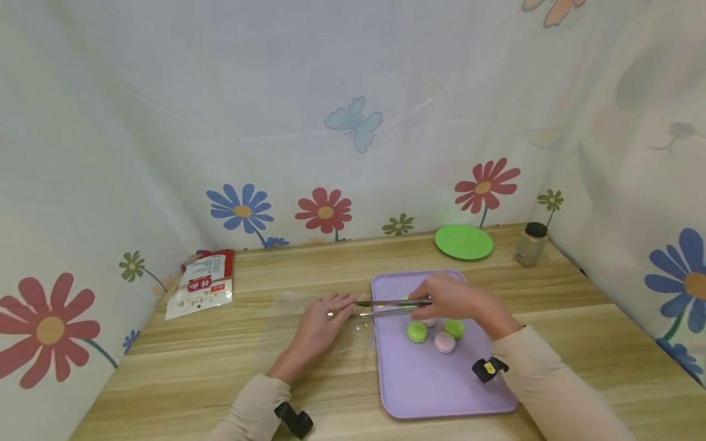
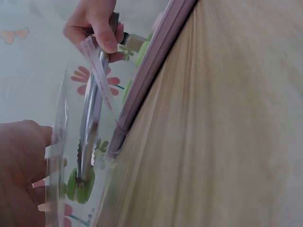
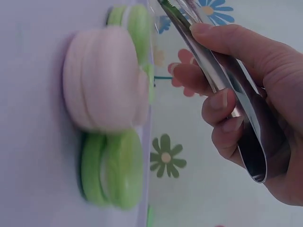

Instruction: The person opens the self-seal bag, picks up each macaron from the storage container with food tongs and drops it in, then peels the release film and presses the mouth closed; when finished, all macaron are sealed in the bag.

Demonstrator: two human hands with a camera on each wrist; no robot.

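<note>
My right hand [image 1: 458, 301] grips metal tongs [image 2: 89, 118] by their arms, above the purple tray [image 1: 441, 392]. The tongs' toothed tips hold a green macaron [image 2: 80, 188] inside the mouth of a clear plastic bag [image 1: 281, 318], left of the tray. My left hand [image 1: 322, 323] holds the film at the bag's mouth; its fingers partly show through the plastic in the left wrist view. On the tray, beneath my right hand, lie a pink macaron [image 1: 444, 342], a green macaron [image 1: 417, 331] and others, partly hidden by the hand and tongs.
A green plate [image 1: 464, 241] lies at the back right, beside a dark-lidded jar [image 1: 531, 245]. At the back left lies a red and white food packet [image 1: 203, 285]. A flowered curtain [image 1: 353, 171] hangs behind the wooden table [image 1: 331, 392].
</note>
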